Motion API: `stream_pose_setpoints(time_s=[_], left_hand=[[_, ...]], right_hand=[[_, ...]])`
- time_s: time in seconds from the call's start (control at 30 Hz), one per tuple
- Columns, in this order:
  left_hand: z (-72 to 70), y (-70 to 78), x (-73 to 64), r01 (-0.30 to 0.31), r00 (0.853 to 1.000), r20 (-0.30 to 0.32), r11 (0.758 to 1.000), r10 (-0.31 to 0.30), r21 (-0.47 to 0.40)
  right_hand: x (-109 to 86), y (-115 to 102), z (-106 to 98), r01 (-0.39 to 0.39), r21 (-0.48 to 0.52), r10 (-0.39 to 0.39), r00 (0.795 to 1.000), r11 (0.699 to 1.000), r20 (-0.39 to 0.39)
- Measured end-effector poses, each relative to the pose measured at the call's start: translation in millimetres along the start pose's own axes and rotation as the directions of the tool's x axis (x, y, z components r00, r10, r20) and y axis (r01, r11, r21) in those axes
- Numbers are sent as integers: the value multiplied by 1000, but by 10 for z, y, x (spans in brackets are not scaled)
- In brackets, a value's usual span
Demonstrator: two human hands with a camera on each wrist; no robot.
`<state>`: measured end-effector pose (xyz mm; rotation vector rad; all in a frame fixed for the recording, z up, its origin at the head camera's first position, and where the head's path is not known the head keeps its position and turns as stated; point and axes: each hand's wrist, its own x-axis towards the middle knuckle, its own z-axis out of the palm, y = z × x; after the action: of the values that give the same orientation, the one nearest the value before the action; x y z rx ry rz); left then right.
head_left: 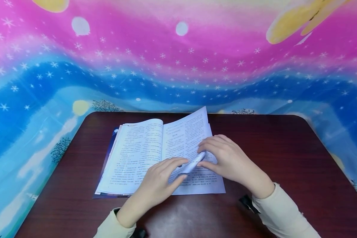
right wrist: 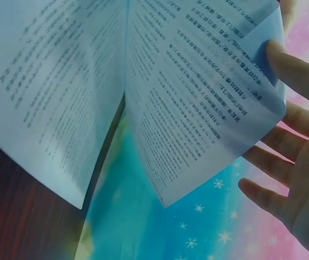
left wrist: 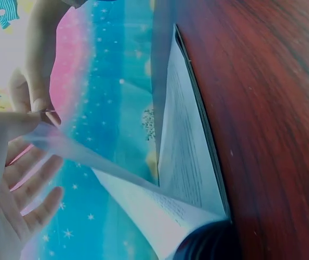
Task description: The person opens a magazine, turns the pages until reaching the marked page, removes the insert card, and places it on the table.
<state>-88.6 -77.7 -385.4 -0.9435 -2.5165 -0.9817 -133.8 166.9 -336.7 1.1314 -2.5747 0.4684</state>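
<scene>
An open magazine point(head_left: 134, 152) lies on the table, with small printed text on both sides. Its right-hand page point(head_left: 184, 132) is raised, and the near outer corner is bent over into a fold point(head_left: 193, 164). My left hand point(head_left: 159, 180) pinches this page at the fold's lower end; in the left wrist view the thumb point(left wrist: 13, 123) lies against the paper, other fingers spread. At the page's outer edge my right hand point(head_left: 226, 158) pinches the fold; in the right wrist view the thumb point(right wrist: 297, 73) presses the turned-over flap, with fingers behind the sheet.
The dark red-brown wooden table point(head_left: 270, 148) has rounded far corners. Behind and beside it hangs a pink and blue cloth point(head_left: 154, 66) with snowflakes. A dark blue cover edge point(head_left: 107, 158) shows under the magazine's left side.
</scene>
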Motion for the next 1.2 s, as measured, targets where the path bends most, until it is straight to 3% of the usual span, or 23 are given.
stream_pose_setpoints(time_s=[0.27, 0.5, 0.7, 1.2], left_hand=[[7, 15, 53, -7, 998, -69, 1000, 8, 23], [-85, -94, -30, 37, 987, -158, 997, -26, 69], [-194, -265, -199, 68, 963, -268, 992, -38, 102], [-499, -488, -568, 266, 886, -430, 949, -171, 170]], right_hand=[[0, -35, -31, -12, 6, 12, 1000, 1000, -7], [-83, -44, -110, -77, -1, 77, 997, 997, 15], [-194, 29, -78, -115, 9, 114, 992, 993, 48], [-548, 242, 261, -137, 63, 128, 984, 989, 125]])
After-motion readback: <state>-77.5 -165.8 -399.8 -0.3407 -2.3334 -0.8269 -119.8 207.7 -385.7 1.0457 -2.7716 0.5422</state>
